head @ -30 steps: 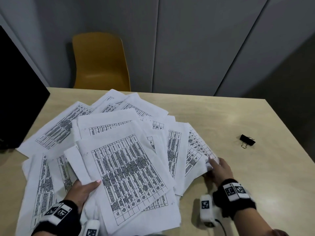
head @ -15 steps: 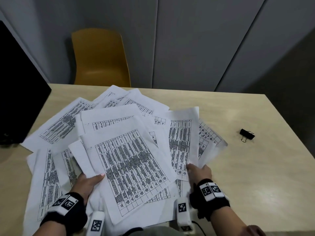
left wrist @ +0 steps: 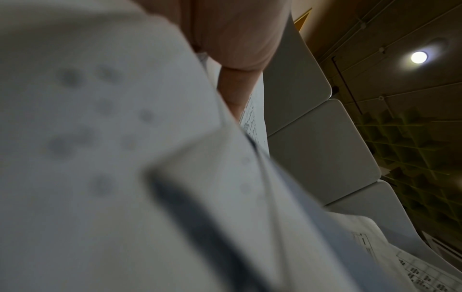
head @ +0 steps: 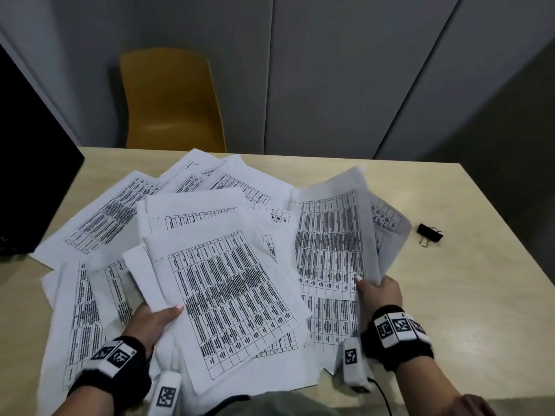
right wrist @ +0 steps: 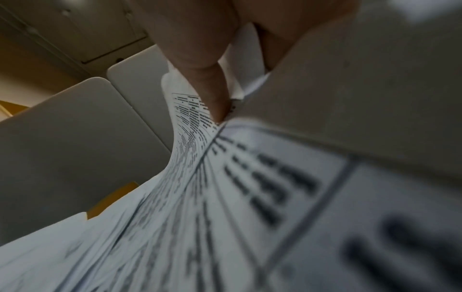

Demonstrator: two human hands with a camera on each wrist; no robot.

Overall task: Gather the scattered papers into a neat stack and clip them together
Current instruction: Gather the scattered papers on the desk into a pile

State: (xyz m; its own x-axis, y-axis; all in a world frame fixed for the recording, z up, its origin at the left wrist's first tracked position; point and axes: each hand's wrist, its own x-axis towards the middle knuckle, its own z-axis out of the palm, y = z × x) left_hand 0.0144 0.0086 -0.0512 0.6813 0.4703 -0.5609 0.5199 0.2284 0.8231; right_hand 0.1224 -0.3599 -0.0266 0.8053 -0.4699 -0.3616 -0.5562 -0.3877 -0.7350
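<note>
meanwhile, the scattered papers [head: 216, 295], printed with dense tables, are lying fanned and overlapping across the near and left part of the pale wooden counter [head: 450, 295]. the right hand [head: 379, 291] is gripping a few sheets [head: 333, 235] by their near edge, thumb on top and the other fingers curled underneath, so that these sheets are standing lifted and bowed above the rest of the pile; the right wrist view is showing a fingertip [right wrist: 210, 98] pressing against the curving printed page [right wrist: 200, 177]. the left hand [head: 151, 324] is holding the near left edge of the big top sheet [head: 228, 298], thumb lying on the paper and the remaining fingers hidden beneath it; in the left wrist view a finger [left wrist: 235, 92] is resting against blurred paper [left wrist: 100, 138]. the black binder clip [head: 430, 233] is sitting alone on the counter, well apart to the right of the papers, with its wire handles pointing toward the near side. a yellow chair [head: 171, 100] is standing behind the counter's far edge, and a dark monitor [head: 27, 175] is occupying the left side.
</note>
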